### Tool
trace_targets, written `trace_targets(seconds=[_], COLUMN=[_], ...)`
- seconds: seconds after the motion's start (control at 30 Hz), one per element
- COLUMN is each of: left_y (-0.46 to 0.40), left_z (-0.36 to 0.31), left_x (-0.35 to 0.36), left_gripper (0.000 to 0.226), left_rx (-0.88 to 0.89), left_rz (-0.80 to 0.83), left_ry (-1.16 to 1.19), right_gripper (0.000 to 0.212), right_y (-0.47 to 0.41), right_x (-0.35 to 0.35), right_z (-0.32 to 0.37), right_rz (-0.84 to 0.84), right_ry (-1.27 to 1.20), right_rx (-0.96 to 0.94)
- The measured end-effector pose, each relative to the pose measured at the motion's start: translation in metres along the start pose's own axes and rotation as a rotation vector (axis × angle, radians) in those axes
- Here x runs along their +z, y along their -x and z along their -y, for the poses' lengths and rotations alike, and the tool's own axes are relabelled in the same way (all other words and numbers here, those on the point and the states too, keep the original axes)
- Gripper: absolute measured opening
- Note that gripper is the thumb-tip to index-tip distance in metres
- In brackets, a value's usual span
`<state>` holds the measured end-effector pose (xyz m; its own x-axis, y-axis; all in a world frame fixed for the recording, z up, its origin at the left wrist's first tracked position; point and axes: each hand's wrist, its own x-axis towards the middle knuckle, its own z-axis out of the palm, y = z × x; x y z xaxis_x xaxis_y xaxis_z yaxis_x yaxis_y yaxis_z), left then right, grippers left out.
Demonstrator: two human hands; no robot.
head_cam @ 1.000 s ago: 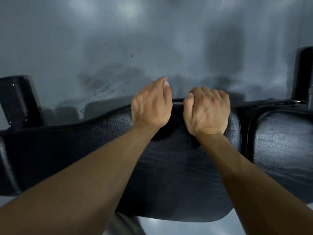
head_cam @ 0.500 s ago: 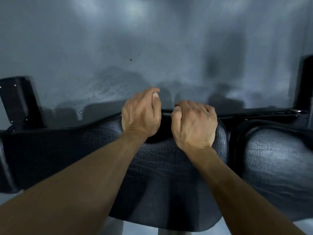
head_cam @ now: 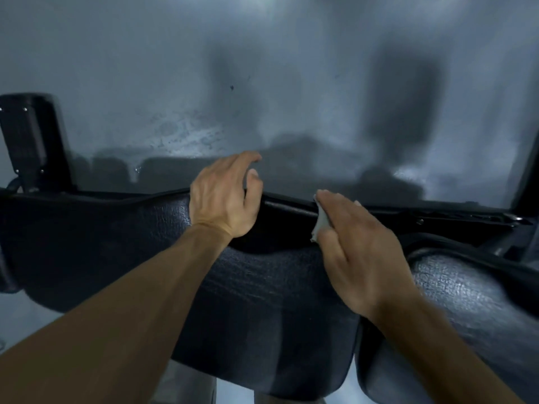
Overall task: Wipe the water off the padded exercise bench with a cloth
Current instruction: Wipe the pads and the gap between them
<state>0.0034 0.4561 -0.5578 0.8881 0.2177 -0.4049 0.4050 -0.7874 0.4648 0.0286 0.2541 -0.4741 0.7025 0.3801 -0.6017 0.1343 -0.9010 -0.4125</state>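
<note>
— Hands first: where are they?

— Both are at the far edge of the padded exercise bench [head_cam: 262, 301]. The left hand [head_cam: 223, 196] rests over that edge with its wrist on the black pad, fingers [head_cam: 248, 158] loosely bent and reaching past the rim toward the floor side. It holds nothing that I can see.

— And the right hand?

— The right hand [head_cam: 358, 249] lies flat, palm down, fingers [head_cam: 335, 202] straight and close together, pressing a cloth [head_cam: 320, 225] against the pad near the same far edge. Only a small white strip of the cloth shows, along the thumb side of the hand and a speck past the fingertips; the remainder is hidden under the palm.

— Are the two hands touching?

— No, they are apart, with a dark stretch of pad and its piped seam between them.

— What of the bench itself?

— Black, textured upholstery. The main pad runs from the left to the middle; a second pad [head_cam: 472, 301] sits just beside it on the right, separated by a narrow gap. Whether the surface is wet I cannot tell; it only shines a little in places.

— Anything beyond?

— Grey floor [head_cam: 291, 83] with shadows and a pale speckled patch, and a black upright bracket [head_cam: 26, 141] at the left.
</note>
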Motion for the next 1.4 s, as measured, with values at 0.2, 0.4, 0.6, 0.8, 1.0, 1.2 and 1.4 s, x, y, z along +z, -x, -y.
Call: trace_targets(seconds=[0.2,0.4,0.6,0.8,1.0,1.2,1.4], left_y=[-0.001,-0.002,-0.004,-0.003,-0.002,-0.001,0.000], left_z=[-0.002,-0.006,-0.003,-0.003,-0.002,-0.002,0.000], left_x=[0.001,0.001,0.004,0.004,0.005,0.005,0.005], left_gripper=[0.048,0.049,0.049,0.052,0.053,0.049,0.046], left_rx=[-0.041,-0.057,-0.075,-0.063,-0.048,-0.020,0.013], left_rz=[-0.009,-0.021,-0.016,-0.001,-0.017,-0.028,-0.042], left_ry=[-0.010,-0.029,-0.041,-0.022,-0.022,-0.038,-0.021], right_gripper=[0.065,0.063,0.067,0.057,0.060,0.051,0.065], right_y=[-0.035,0.017,-0.014,-0.010,0.044,0.012,0.083], right_x=[0.018,-0.008,0.008,0.013,0.010,0.013,0.030], right_z=[0.027,-0.027,0.005,0.010,-0.011,-0.006,0.016], right_rz=[0.099,-0.005,0.039,0.050,-0.078,-0.088,-0.174], right_ry=[0.036,-0.076,0.000,-0.001,-0.274,-0.430,-0.525], right_rx=[-0.114,0.057,0.066,0.023,0.324,0.477,0.588])
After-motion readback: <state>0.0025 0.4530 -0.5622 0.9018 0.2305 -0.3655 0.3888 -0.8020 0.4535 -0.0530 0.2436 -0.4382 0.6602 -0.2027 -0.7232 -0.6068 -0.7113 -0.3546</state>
